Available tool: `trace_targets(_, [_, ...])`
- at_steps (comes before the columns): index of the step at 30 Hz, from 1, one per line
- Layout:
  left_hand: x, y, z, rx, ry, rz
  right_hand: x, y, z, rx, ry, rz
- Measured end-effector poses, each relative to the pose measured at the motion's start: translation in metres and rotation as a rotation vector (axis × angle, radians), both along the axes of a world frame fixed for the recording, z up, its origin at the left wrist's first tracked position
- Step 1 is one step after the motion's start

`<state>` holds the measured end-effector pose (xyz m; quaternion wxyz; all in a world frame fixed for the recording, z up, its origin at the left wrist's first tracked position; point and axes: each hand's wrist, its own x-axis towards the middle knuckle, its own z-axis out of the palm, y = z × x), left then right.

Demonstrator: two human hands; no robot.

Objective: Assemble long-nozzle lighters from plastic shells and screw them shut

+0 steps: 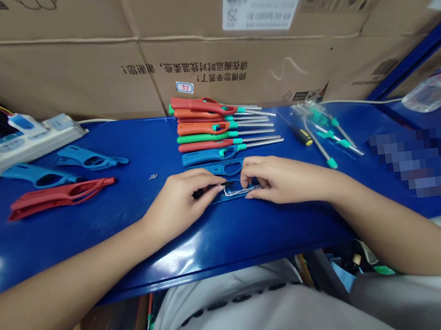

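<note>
A blue lighter half-shell point(230, 197) lies at the middle of the blue bench, with a thin white wire point(236, 191) running across it. My left hand point(186, 193) pinches a small black part point(199, 193) at the shell's left end, mostly hidden by the fingers. Curled over the right end, my right hand point(273, 180) has its thumb and fingertips closed at the wire. Just beyond the fingers rests another blue half-shell point(221, 168). Farther back is a row of gas lighters, among them a blue lighter point(211, 155) and a green lighter point(205, 137).
Blue shells point(40, 174) and a red shell point(59, 196) lie left, near a power strip point(21, 146). Small screws point(153, 177) sit left of my hand. To the right are a screwdriver point(302, 134) and metal tubes point(337, 134) with green ends. Cardboard boxes point(197, 44) stand behind.
</note>
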<state>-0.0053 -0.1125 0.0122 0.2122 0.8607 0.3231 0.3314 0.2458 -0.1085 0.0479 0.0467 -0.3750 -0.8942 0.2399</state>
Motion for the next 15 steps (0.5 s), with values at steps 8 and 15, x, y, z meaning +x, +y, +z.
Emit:
trace_targets(8, [-0.0013,-0.0009,-0.0007,0.004,-0.011,0.009,-0.0026,0.0003,-0.0027,-0.006,0.013,-0.027])
trace_targets(15, [-0.0009,-0.0006,-0.0005,0.009,-0.026,0.024,-0.0047,-0.0011,0.0003,-0.010,-0.003,-0.028])
